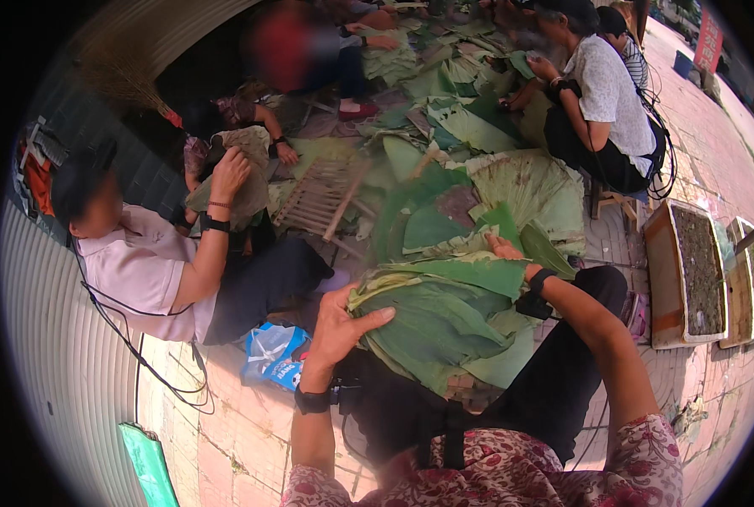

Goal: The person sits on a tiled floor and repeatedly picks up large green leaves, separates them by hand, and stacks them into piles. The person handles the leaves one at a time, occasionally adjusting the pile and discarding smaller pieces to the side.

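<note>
A layered stack of large green lotus leaves lies across my lap, folded over at its left side. My left hand grips the stack's left edge, with the thumb on top and the other fingers behind the leaves. At the far right edge, my right hand holds a green leaf, which hides part of the palm. Just beyond that hand, a heap of leaves spreads over the ground, some green and some yellowed or brown.
To the left a seated person holds a brownish leaf; another person crouches at the far right. A slatted wooden stool stands ahead. A blue-and-white bag lies left of my knees, and soil-filled planter boxes stand right.
</note>
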`<state>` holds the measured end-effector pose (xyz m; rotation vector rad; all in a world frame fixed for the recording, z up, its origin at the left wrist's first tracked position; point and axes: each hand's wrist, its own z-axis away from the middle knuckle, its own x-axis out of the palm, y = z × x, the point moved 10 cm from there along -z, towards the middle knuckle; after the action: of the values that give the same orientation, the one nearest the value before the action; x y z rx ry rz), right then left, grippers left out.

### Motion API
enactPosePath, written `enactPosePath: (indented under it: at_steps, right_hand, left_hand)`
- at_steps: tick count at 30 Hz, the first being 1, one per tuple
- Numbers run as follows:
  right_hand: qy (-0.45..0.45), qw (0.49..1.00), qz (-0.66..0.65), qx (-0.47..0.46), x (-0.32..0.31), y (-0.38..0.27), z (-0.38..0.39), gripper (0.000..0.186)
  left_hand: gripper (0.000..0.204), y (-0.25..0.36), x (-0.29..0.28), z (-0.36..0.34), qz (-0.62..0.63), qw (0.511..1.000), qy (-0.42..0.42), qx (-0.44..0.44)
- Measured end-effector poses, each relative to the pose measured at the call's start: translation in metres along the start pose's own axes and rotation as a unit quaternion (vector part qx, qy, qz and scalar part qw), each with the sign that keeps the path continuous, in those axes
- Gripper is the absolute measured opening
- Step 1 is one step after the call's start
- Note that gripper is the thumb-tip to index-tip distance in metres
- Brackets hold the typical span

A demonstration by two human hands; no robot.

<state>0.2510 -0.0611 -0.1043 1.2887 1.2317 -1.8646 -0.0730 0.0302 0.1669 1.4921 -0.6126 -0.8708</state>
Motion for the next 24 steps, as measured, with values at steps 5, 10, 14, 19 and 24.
enactPosePath:
  at_steps: [5,10,14,19,24]
  right_hand:
    - [-0.094,0.98,0.13,-0.115,0.09,-0.09,-0.039,0.1]
    - [-0.053,0.984,0.136,-0.097,0.126,-0.137,-0.047,0.104]
    - [-0.064,0.983,0.153,-0.075,0.167,-0.117,-0.066,0.078]
    - [-0.076,0.992,0.012,-0.098,0.166,-0.073,-0.101,0.056]
    - [-0.079,0.984,0.142,-0.078,0.146,-0.141,-0.054,0.068]
  left_hand:
    - [0.059,-0.018,-0.12,0.119,0.135,0.903,0.405,0.041]
    - [0.056,-0.116,-0.118,0.208,0.261,0.817,0.508,-0.077]
    - [0.058,-0.163,-0.084,0.216,0.345,0.779,0.505,-0.138]
    - [0.058,-0.168,-0.078,0.203,0.332,0.762,0.541,-0.127]
    - [0.054,-0.159,-0.075,0.219,0.276,0.73,0.613,-0.12]
